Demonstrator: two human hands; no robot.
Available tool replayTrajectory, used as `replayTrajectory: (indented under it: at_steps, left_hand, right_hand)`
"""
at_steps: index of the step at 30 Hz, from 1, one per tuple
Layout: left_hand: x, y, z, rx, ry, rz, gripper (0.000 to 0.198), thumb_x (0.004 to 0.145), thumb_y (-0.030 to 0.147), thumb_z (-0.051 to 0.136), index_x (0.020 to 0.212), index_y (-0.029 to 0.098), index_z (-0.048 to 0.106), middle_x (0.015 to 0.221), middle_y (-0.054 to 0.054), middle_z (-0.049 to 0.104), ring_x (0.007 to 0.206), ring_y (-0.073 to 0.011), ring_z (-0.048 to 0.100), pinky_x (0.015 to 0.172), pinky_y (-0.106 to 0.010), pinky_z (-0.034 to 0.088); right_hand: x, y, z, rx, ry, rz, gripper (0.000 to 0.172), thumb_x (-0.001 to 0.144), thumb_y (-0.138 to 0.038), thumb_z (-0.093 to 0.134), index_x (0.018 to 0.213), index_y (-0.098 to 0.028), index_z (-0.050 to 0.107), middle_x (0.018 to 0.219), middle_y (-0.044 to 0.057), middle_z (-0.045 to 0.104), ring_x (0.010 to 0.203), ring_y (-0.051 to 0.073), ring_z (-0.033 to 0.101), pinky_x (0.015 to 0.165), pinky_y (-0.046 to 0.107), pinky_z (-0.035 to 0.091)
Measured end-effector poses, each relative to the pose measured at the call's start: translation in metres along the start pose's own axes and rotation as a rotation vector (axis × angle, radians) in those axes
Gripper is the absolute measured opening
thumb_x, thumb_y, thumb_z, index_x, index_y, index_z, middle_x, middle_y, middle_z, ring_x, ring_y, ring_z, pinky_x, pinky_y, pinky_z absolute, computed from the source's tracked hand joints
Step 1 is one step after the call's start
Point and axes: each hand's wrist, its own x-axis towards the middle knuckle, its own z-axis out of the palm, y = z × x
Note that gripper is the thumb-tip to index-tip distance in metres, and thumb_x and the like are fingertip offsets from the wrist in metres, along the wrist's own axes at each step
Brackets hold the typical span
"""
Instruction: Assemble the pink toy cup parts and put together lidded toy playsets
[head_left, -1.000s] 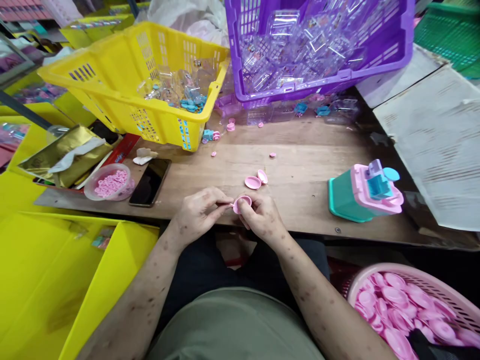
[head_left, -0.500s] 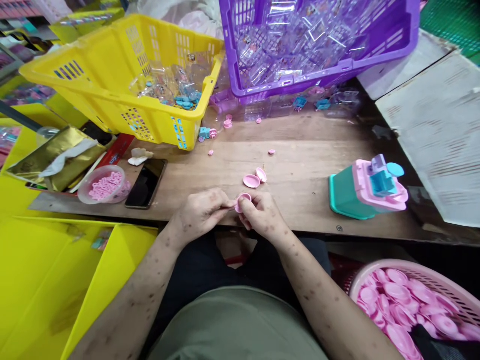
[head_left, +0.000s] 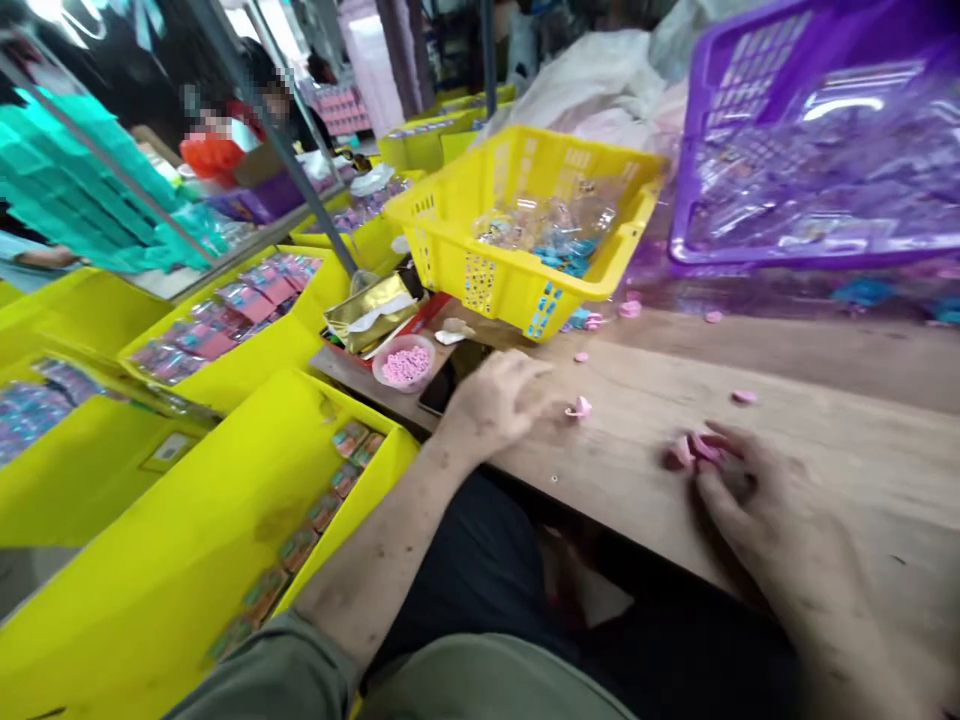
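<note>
My left hand (head_left: pixel 495 405) is over the table's front edge, beside the black phone (head_left: pixel 442 380). Its blurred fingers stretch out with nothing visible in them. Just to its right, a small pink plastic piece (head_left: pixel 577 408) lies on the wood, with a thin curved part standing out. My right hand (head_left: pixel 765 500) rests low on the table, thumb and forefinger around a pink oval shell (head_left: pixel 706 447). Another pink shell (head_left: pixel 680 452) touches it on the left. Motion blur hides how firm that grip is.
A clear tub of small pink parts (head_left: pixel 405 366) stands left of the phone. Behind are a yellow basket (head_left: pixel 450 262) and a purple basket (head_left: pixel 684 225) with clear plastic pieces. Yellow bins (head_left: pixel 187 510) flank the table's left side. A co-worker's hand (head_left: pixel 52 257) shows far left.
The view has swung left. My hands have parted: the left has moved left and let go of the pink shell, while the right has gone to the shells on the table.
</note>
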Motion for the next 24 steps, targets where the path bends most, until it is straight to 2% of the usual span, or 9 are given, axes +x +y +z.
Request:
replayTrajectory:
  at_steps: [2, 4, 7, 9, 12, 17, 19, 21, 24]
  left_hand:
    - [-0.001, -0.021, -0.042, 0.191, 0.019, -0.234, 0.027, 0.115, 0.035, 0.061, 0.131, 0.019, 0.077, 0.129, -0.012, 0.08, 0.123, -0.0259, 0.075, 0.114, -0.039, 0.058]
    - [-0.005, -0.046, -0.08, 0.455, -0.131, -0.538, 0.03, 0.114, 0.029, 0.058, 0.136, 0.021, 0.076, 0.134, -0.011, 0.08, 0.128, -0.0261, 0.074, 0.114, -0.037, 0.056]
    - [-0.011, -0.082, -0.109, 0.561, -0.309, -0.722, 0.026, 0.096, 0.027, 0.078, 0.12, 0.019, 0.084, 0.122, -0.015, 0.085, 0.12, -0.0353, 0.078, 0.105, -0.041, 0.06]
    - [-0.014, -0.095, -0.11, 0.564, -0.363, -0.736, 0.021, 0.091, 0.027, 0.081, 0.111, 0.022, 0.087, 0.117, -0.013, 0.087, 0.115, -0.0359, 0.08, 0.099, -0.039, 0.061]
    - [-0.018, -0.1, -0.104, 0.58, -0.382, -0.718, 0.023, 0.095, 0.025, 0.07, 0.108, 0.026, 0.088, 0.119, -0.01, 0.087, 0.116, -0.0341, 0.08, 0.098, -0.038, 0.06]
    - [-0.024, -0.104, -0.105, 0.558, -0.385, -0.662, 0.033, 0.092, 0.02, 0.068, 0.12, 0.023, 0.085, 0.118, -0.01, 0.087, 0.112, -0.0316, 0.081, 0.097, -0.035, 0.059]
    - [-0.024, -0.107, -0.108, 0.552, -0.362, -0.648, 0.036, 0.092, 0.021, 0.068, 0.125, 0.024, 0.084, 0.116, -0.009, 0.087, 0.109, -0.0315, 0.081, 0.096, -0.035, 0.059]
    - [-0.023, -0.11, -0.11, 0.546, -0.331, -0.625, 0.035, 0.094, 0.023, 0.066, 0.124, 0.023, 0.084, 0.117, -0.011, 0.087, 0.109, -0.0334, 0.081, 0.097, -0.037, 0.06]
    - [-0.023, -0.111, -0.114, 0.524, -0.294, -0.567, 0.036, 0.097, 0.024, 0.06, 0.125, 0.019, 0.083, 0.122, -0.014, 0.085, 0.115, -0.0351, 0.079, 0.103, -0.041, 0.059]
  right_hand:
    - [0.002, 0.007, 0.004, -0.042, 0.003, 0.079, 0.051, 0.092, -0.055, 0.057, 0.131, -0.031, 0.079, 0.118, 0.017, 0.084, 0.105, 0.043, 0.078, 0.081, 0.057, 0.061]
    - [-0.001, 0.006, 0.003, -0.049, 0.072, 0.132, 0.055, 0.089, -0.064, 0.058, 0.122, -0.029, 0.083, 0.114, 0.015, 0.085, 0.101, 0.043, 0.079, 0.079, 0.055, 0.061]
    - [-0.004, -0.002, -0.003, -0.021, 0.253, 0.128, 0.056, 0.09, -0.067, 0.063, 0.115, -0.023, 0.086, 0.109, 0.015, 0.087, 0.102, 0.04, 0.081, 0.088, 0.052, 0.063]
    - [-0.006, -0.006, -0.006, 0.024, 0.35, 0.076, 0.051, 0.094, -0.061, 0.065, 0.115, -0.02, 0.086, 0.108, 0.015, 0.087, 0.101, 0.037, 0.081, 0.092, 0.049, 0.063]
    - [-0.01, -0.009, -0.011, 0.116, 0.398, -0.054, 0.036, 0.099, -0.048, 0.069, 0.114, -0.019, 0.086, 0.107, 0.012, 0.086, 0.099, 0.03, 0.081, 0.093, 0.042, 0.064]
    - [-0.021, -0.023, -0.019, 0.195, 0.373, -0.267, 0.02, 0.102, -0.039, 0.077, 0.109, -0.024, 0.087, 0.099, 0.006, 0.076, 0.073, 0.017, 0.069, 0.075, 0.034, 0.065]
    - [-0.028, -0.036, -0.018, 0.232, 0.333, -0.319, 0.014, 0.104, -0.034, 0.079, 0.109, -0.023, 0.086, 0.102, 0.005, 0.075, 0.07, 0.015, 0.067, 0.068, 0.031, 0.065]
    - [-0.034, -0.051, -0.013, 0.317, 0.256, -0.357, 0.011, 0.106, -0.028, 0.078, 0.113, -0.024, 0.085, 0.11, 0.006, 0.077, 0.078, 0.016, 0.075, 0.067, 0.028, 0.068]
    - [-0.039, -0.068, 0.0, 0.434, 0.163, -0.422, 0.018, 0.109, -0.02, 0.073, 0.122, -0.027, 0.083, 0.12, 0.007, 0.079, 0.103, 0.021, 0.083, 0.079, 0.031, 0.073]
